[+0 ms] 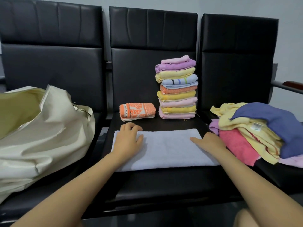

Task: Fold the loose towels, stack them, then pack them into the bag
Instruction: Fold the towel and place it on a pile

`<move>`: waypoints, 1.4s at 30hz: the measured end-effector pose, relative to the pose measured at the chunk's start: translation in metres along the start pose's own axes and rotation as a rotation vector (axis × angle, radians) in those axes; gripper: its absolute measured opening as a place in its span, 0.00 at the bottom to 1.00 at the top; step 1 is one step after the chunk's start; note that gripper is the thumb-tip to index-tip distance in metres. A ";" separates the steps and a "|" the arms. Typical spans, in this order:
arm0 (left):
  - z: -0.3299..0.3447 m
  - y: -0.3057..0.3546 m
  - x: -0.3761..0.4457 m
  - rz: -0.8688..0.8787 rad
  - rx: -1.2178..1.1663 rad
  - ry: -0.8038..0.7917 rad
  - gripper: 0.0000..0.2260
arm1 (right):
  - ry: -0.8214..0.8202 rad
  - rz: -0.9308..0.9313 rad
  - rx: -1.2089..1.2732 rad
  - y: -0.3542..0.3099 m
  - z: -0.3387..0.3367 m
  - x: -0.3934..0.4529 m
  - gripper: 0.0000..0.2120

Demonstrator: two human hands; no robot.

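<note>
Soft even light, edges bowed — perhaps slightly blurred

A white towel lies flat on the middle black seat. The left hand and the right hand press on its two ends, fingers straight. Behind it stands a tall stack of folded towels (beside it one orange towel). A cream bag lies open on the left, and loose towels are heaped on the right.

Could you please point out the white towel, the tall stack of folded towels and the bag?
white towel (165, 149), head view, its flat middle
tall stack (177, 89), head view, orange layer midway
bag (54, 128), head view, cream side panel
</note>
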State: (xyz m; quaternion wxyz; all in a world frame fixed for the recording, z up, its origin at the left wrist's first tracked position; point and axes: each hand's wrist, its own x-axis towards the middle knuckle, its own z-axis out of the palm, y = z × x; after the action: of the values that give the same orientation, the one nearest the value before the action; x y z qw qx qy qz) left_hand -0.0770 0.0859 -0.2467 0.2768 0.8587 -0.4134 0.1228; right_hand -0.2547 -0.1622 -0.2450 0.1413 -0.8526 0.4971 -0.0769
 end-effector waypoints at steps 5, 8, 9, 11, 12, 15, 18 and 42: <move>0.010 0.031 -0.022 0.055 0.043 -0.387 0.25 | -0.117 0.017 0.064 0.000 -0.015 -0.021 0.30; 0.019 0.033 -0.032 0.096 0.209 -0.506 0.25 | -0.194 0.095 0.336 -0.005 -0.016 -0.027 0.27; 0.020 0.034 -0.032 0.100 0.217 -0.473 0.24 | -0.223 0.129 0.492 -0.008 -0.016 -0.029 0.26; 0.018 0.034 -0.031 0.104 0.205 -0.375 0.21 | -0.235 0.172 0.800 -0.020 -0.016 -0.034 0.23; 0.016 0.033 -0.031 0.102 0.200 -0.336 0.20 | -0.212 0.158 0.910 -0.026 -0.016 -0.037 0.22; 0.011 0.028 -0.031 0.052 0.155 -0.260 0.16 | -0.138 0.045 1.077 -0.056 -0.024 -0.051 0.14; 0.006 0.020 -0.032 -0.061 0.040 -0.195 0.12 | -0.146 -0.152 1.034 -0.086 -0.023 -0.067 0.14; 0.025 0.022 -0.017 0.001 0.230 -0.273 0.21 | -0.075 -0.494 -0.050 -0.070 0.038 -0.069 0.27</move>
State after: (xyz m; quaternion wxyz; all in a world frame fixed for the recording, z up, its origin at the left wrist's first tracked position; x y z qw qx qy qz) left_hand -0.1049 0.0710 -0.2664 0.1181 0.8931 -0.4310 0.0517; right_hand -0.2200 -0.0634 -0.2581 0.1153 -0.9537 0.2699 -0.0648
